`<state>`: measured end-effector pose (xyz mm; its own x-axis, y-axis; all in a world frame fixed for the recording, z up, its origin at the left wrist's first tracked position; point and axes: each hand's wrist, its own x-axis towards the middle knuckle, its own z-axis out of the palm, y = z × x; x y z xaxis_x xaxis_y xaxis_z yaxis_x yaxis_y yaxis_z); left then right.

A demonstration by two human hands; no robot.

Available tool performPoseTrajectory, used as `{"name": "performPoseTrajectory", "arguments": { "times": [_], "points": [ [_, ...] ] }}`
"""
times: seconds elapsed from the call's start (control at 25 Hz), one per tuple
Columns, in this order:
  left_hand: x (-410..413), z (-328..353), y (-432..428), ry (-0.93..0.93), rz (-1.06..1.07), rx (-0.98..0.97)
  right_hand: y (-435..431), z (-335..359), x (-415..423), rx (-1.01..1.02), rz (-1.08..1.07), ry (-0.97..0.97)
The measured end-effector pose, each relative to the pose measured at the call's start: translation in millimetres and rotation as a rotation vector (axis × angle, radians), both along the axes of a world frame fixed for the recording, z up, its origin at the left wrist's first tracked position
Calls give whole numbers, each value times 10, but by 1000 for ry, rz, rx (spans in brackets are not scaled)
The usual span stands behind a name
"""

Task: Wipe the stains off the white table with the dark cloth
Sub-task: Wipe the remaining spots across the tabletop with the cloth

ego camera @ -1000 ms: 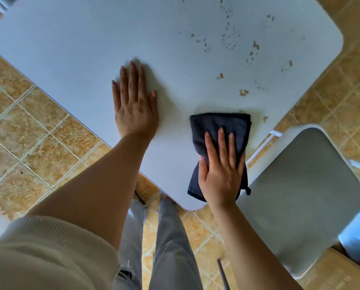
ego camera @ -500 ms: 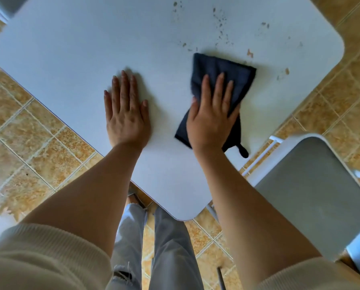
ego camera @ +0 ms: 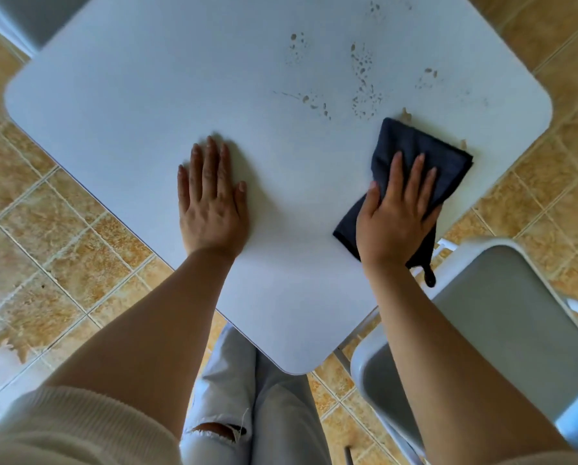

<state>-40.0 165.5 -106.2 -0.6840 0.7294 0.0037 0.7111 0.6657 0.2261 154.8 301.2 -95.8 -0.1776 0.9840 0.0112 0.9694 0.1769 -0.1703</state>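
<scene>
White table (ego camera: 146, 105) fills the view, its far corner cut off at the top edge. Grey chair (ego camera: 502, 330) sits at right, partly behind the forearm. Left hand (ego camera: 212, 199) lies flat and empty on the top. Right hand (ego camera: 396, 216) presses fingers-spread on the dark cloth (ego camera: 415, 146), hiding its near half. Brown stains (ego camera: 364, 92) speckle just beyond, two touching the cloth's edge.

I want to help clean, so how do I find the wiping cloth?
Find the big white table over the tan tiled floor. Near its right edge, beside the grey chair, the right hand presses flat on the dark cloth. It is the only navy, folded thing there; brown stains lie just beyond it.
</scene>
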Motion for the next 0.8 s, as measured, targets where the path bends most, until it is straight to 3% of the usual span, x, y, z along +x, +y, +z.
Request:
{"name": "performPoseTrajectory", "arguments": {
  "times": [0.12, 0.24, 0.44, 0.6, 0.72, 0.8],
  "points": [
    [-69, 65, 39, 4, 16, 55, 132, -15, -566, -6, -55, 31],
    [-213, 144, 161, -5, -19, 79, -101, -39, -962, 80, 105, 72],
    [-539, 113, 501, -50, -31, 15, -616, 5, -482, 50, 428, -4],
    [-671, 44, 591, -55, -32, -8, -268, 25, -175, 22, 163, -47],
    [-644, 43, 593, -53, -34, -7, 192, 11, -589, 3, -34, -7],
    [-645, 45, 587, -52, -34, -13, 360, -16, -1007, 29, -8, 11]
  ]
}}
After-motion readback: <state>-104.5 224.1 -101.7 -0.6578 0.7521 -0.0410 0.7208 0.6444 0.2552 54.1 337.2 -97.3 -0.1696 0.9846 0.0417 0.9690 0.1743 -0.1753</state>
